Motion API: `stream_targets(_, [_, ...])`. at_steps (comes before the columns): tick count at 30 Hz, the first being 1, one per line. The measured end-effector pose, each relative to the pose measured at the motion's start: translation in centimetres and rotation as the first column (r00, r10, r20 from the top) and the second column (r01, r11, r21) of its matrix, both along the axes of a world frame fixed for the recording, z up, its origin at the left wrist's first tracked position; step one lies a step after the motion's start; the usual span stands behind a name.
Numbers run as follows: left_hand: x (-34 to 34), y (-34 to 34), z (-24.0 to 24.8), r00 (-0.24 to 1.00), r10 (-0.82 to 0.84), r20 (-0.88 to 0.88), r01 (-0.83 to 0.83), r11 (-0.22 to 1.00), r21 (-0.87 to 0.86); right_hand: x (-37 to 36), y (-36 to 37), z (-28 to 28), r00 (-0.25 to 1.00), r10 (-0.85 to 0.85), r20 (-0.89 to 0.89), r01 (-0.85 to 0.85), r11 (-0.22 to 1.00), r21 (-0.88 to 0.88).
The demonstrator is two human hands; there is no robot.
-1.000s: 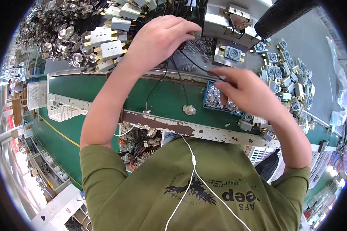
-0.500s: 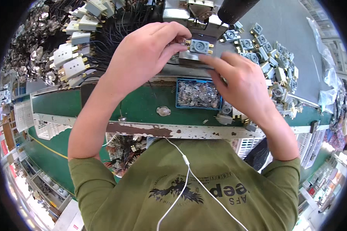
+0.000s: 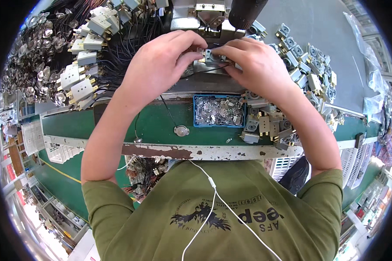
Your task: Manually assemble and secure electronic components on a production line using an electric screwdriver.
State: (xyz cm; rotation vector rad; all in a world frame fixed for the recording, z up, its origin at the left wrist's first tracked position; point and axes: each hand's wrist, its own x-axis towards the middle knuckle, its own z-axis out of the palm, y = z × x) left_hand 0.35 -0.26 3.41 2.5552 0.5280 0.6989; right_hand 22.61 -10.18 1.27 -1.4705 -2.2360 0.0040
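wired white blocks (image 3: 82, 90) heaped at bench left | left hand (image 3: 154, 61): thumb and forefinger nearly together at grey block's (image 3: 210, 57) left end, pinch unclear | grey block: on metal fixture (image 3: 201, 68), between hands | right hand (image 3: 261, 63): fingertips over block's right side, grip cannot be told | loose grey blocks (image 3: 311, 65) beyond

Legible print is all on the olive-green T-shirt (image 3: 161, 226), just off the worktop's (image 3: 231, 152) near edge, upside down in view. Dark chest print: big lowercase brand lettering (image 3: 260, 215), partly lost in a fold; three smaller capitals (image 3: 268, 227) by it; boxed four-digit number (image 3: 251, 200) on its worktop side. Fine lettering around the bird graphic (image 3: 201, 215) is too small to read reliably.
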Motion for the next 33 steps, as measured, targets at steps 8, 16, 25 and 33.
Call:
stream_targets(8, [1.7,0.3,-2.0,0.995,-0.091,-0.046,0.099,0.976,0.194,-2.7,-6.7,1.2,0.945,-0.014,-0.326,-0.018,0.995,-0.094])
stream_targets(16, [2.1,-0.5,-1.6,0.993,0.002,-0.12,0.023,0.979,0.204,-2.0,-7.3,0.2,0.954,0.093,-0.286,-0.075,0.995,0.072])
stream_targets(25, [-2.7,-1.8,0.6,0.945,-0.292,-0.147,0.251,0.936,-0.248,-1.8,-6.3,2.5,0.894,-0.198,-0.401,0.053,0.937,-0.345])
stream_targets(33, [-4.0,-0.6,2.1,0.949,-0.257,-0.184,0.238,0.964,-0.121,-1.5,-4.2,0.6,0.458,-0.444,-0.77,-0.432,0.646,-0.63])
